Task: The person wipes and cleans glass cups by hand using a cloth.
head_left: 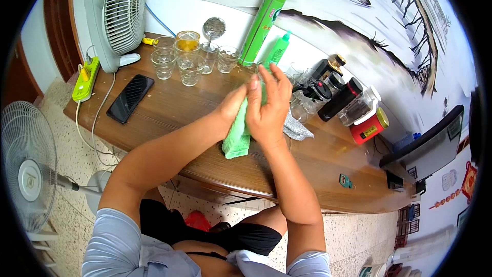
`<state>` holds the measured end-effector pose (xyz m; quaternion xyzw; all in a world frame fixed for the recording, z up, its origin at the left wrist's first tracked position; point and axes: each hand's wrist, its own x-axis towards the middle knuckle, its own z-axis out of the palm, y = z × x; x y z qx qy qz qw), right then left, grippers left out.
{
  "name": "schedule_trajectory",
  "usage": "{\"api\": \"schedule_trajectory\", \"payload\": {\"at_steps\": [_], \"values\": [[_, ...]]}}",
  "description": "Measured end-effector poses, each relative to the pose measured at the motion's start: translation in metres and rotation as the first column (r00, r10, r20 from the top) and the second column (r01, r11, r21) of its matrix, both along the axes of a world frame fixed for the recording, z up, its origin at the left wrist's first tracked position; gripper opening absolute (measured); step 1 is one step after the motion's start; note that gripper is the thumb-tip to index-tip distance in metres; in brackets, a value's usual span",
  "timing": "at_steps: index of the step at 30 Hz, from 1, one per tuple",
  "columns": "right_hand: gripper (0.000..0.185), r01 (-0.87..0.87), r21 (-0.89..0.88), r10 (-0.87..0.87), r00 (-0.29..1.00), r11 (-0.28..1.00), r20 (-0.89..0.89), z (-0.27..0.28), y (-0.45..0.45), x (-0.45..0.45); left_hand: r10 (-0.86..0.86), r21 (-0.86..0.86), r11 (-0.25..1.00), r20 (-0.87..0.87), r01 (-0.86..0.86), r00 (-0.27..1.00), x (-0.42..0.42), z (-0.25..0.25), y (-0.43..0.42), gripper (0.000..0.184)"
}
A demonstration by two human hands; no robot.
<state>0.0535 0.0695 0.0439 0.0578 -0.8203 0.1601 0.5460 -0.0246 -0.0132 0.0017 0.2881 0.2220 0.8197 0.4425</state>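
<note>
Above the middle of the table, a green cloth (237, 138) is pressed between my two hands. My left hand (231, 106) holds it from the left, most of its fingers hidden behind the cloth and the other hand. Flat against the cloth from the right lies my right hand (269, 105), fingers stretched upward and close together. Whether something is wrapped inside the cloth cannot be seen. A grey cloth (297, 127) lies on the table just right of my right hand. Beyond my left hand stand several clear glasses (191, 70), with an amber-coloured glass (187, 44) among them.
A phone (130, 98), power strip (86, 79) and box fan (117, 20) are at the table's left. A tall green box (264, 24) and green bottle (279, 48) stand at the back. Rightward are a black flask (340, 99), red canister (369, 126) and monitor (425, 141).
</note>
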Motion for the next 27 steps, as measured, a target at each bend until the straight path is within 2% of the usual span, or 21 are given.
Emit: {"api": "schedule_trajectory", "payload": {"at_steps": [5,7,8,9,10,11,12,14,16,18,21,22,25,27], "values": [[0.042,-0.008,-0.194,0.012,1.0,0.981,0.016,-0.006,0.02,-0.006,0.127,-0.18,0.976,0.025,-0.12,0.992,0.028,0.022,-0.004,0.053],[0.044,0.021,-0.118,-0.013,0.998,0.993,0.069,-0.009,0.016,-0.006,0.159,-0.238,0.96,0.023,-0.149,0.987,0.017,0.016,-0.004,0.051],[0.045,0.02,-0.097,-0.012,0.997,0.995,0.079,-0.011,0.01,-0.006,0.162,-0.165,0.974,0.042,-0.153,0.986,0.011,0.013,-0.003,0.049],[0.045,0.019,-0.075,-0.012,0.996,0.997,0.09,-0.012,0.003,-0.005,0.266,-0.22,0.941,0.015,-0.256,0.964,0.011,0.023,-0.011,0.047],[0.044,-0.01,-0.079,0.017,0.996,0.997,0.091,-0.014,-0.002,-0.005,0.337,-0.207,0.909,-0.142,-0.361,0.931,-0.004,0.016,-0.009,0.046],[0.043,-0.042,-0.064,0.047,0.995,0.997,0.082,-0.015,-0.006,-0.004,0.4,-0.176,0.87,-0.295,-0.46,0.868,-0.021,0.006,-0.005,0.046],[0.043,-0.074,-0.05,0.077,0.994,0.996,0.073,-0.014,-0.011,-0.002,0.486,-0.067,0.813,-0.468,-0.578,0.738,-0.035,-0.006,-0.005,0.046],[0.04,-0.138,-0.025,0.14,0.989,0.99,0.056,-0.011,-0.02,0.002,0.604,0.209,0.673,-0.71,-0.71,0.363,-0.054,-0.024,-0.004,0.046],[0.039,-0.16,-0.026,0.161,0.986,0.987,0.053,-0.009,-0.024,0.001,0.546,0.1,0.792,-0.556,-0.602,0.627,-0.063,-0.028,0.005,0.044],[0.037,-0.19,-0.058,0.192,0.98,0.98,0.05,-0.01,-0.021,0.001,0.426,0.026,0.895,-0.35,-0.446,0.834,-0.066,-0.032,0.013,0.042],[0.037,-0.168,-0.075,0.172,0.984,0.983,0.046,-0.014,-0.011,-0.003,0.413,-0.027,0.894,-0.334,-0.446,0.847,-0.032,-0.012,-0.008,0.04],[0.037,-0.136,-0.065,0.139,0.989,0.989,0.045,-0.014,-0.009,-0.004,0.291,-0.163,0.93,-0.226,-0.33,0.93,-0.028,-0.006,-0.01,0.041],[0.036,-0.032,-0.045,0.034,0.999,0.998,0.04,-0.012,0.002,-0.006,0.119,-0.126,0.985,-0.021,-0.12,0.993,-0.016,-0.011,-0.002,0.043],[0.034,0.037,-0.04,-0.035,0.999,0.999,0.037,-0.011,0.01,-0.006,0.084,-0.166,0.983,0.063,-0.073,0.994,-0.003,-0.01,0.001,0.044]]}}
